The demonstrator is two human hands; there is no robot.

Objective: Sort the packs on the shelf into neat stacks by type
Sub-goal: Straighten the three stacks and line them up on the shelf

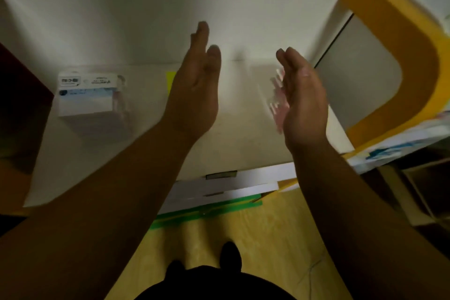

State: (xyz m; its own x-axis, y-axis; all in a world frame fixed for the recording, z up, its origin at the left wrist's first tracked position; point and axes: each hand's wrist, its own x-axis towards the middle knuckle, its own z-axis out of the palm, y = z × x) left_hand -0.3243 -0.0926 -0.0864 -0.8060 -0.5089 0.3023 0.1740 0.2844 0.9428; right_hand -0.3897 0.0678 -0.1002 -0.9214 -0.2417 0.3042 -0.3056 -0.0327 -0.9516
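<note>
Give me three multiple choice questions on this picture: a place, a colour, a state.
1. Where is the white stack? A on the floor. B left of the left hand. C far right.
2. What colour is the curved frame? A yellow. B blue. C red.
3. How is the right hand? A fist. B holding a pack. C open, empty.
Answers: 1 B, it lies left of that hand. 2 A, its band is plainly yellow. 3 C, fingers straight, nothing held.
</note>
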